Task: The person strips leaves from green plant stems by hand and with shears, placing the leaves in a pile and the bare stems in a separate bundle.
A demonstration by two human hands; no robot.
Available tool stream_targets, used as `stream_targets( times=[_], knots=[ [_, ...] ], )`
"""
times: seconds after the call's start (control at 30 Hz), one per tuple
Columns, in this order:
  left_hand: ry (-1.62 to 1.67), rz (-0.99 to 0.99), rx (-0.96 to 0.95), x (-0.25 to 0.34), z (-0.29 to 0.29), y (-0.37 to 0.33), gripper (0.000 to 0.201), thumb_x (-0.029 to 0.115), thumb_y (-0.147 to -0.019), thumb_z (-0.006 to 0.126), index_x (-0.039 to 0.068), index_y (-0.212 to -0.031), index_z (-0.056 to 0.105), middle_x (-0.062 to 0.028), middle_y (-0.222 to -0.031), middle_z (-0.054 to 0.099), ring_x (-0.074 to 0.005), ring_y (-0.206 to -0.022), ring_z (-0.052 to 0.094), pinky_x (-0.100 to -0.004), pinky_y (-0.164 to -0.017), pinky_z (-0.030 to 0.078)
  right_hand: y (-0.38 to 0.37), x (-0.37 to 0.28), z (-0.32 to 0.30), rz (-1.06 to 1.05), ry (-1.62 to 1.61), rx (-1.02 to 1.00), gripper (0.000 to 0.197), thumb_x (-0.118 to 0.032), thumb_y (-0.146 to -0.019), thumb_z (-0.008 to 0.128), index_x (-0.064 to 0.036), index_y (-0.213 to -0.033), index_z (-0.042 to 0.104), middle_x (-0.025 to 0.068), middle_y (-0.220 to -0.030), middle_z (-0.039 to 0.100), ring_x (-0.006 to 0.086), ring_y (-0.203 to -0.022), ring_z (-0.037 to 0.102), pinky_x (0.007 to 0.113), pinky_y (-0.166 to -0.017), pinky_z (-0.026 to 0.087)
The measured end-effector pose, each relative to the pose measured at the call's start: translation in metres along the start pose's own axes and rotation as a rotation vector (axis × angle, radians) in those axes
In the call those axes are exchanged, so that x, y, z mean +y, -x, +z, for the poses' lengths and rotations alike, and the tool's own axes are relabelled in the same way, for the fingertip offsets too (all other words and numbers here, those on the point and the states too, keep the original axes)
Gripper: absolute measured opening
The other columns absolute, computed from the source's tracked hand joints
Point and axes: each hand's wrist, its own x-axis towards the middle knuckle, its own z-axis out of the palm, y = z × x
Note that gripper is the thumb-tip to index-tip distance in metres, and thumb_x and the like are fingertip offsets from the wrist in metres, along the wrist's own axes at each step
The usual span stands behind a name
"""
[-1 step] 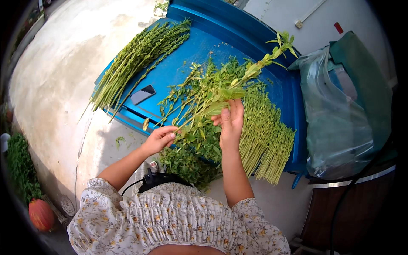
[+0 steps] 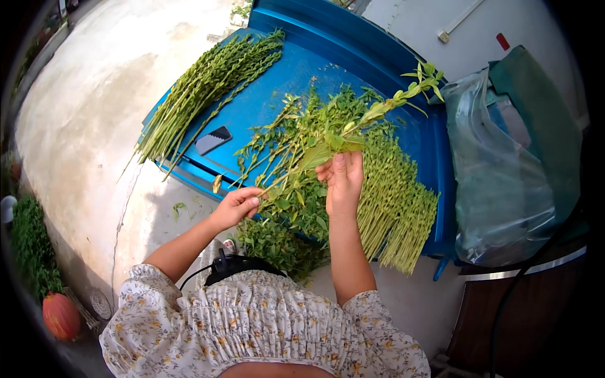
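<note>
My left hand (image 2: pixel 239 206) is closed around the lower end of a long leafy plant stalk (image 2: pixel 391 107), which looks like sesame. The stalk slants up and to the right, its yellow-green tip above the blue truck-like bed. Farther up the stem, my right hand (image 2: pixel 342 183) has its fingers bent against a broad green leaf (image 2: pixel 317 155) and pinches it. Beneath both hands lies a loose heap of leafy stalks (image 2: pixel 290 142). To its right is a neat bundle of stripped stalks (image 2: pixel 397 208) with pods.
Another bundle of podded stalks (image 2: pixel 201 94) lies at the bed's left side, with a phone (image 2: pixel 213 140) near it. The blue bed (image 2: pixel 302 57) has a raised back wall. Leaves (image 2: pixel 271 246) pile below its front edge. Clear plastic sheeting (image 2: pixel 498 189) hangs at the right.
The stalk's tip has shifted slightly right and down. My right hand has moved a little, its fingers curling closer on the leaf. My left hand stays about where it was.
</note>
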Motion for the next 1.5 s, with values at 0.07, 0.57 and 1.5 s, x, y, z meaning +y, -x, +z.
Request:
stream_targets(
  times=[0.07,0.57,1.5],
  knots=[
    [-0.029,-0.064,-0.048,0.002,0.010,0.007,0.022,0.017,-0.090,0.047,0.005,-0.108,0.052,-0.0002,-0.060,0.048,-0.0065,-0.052,0.040,-0.0201,-0.048,0.033,0.001,-0.005,-0.010,0.030,-0.051,-0.017,0.032,-0.014,-0.084,0.058,-0.0002,-0.110,0.046,0.0065,-0.087,0.056,0.0108,-0.062,0.053,0.023,-0.050,0.042],
    [0.235,-0.098,0.142,0.041,0.120,-0.043,0.018,0.023,-0.089,0.049,0.008,-0.098,0.050,0.0010,-0.059,0.046,-0.0038,-0.042,0.031,-0.0176,-0.037,0.020,0.075,0.002,-0.075,-0.519,0.529,-0.305,0.022,-0.003,-0.079,0.060,0.0047,-0.099,0.055,0.0130,-0.102,0.054,0.0146,-0.065,0.058,0.024,-0.054,0.048],
    [-0.045,0.102,0.163,0.034,0.138,-0.055,0.018,0.025,-0.092,0.043,0.010,-0.084,0.047,0.0022,-0.070,0.048,-0.0040,-0.053,0.040,-0.0166,-0.042,0.027,0.109,-0.007,-0.093,-0.458,0.798,-0.815,0.024,-0.006,-0.068,0.067,-0.0056,-0.090,0.057,0.0095,-0.089,0.054,0.0219,-0.060,0.057,0.030,-0.051,0.046]
  ],
)
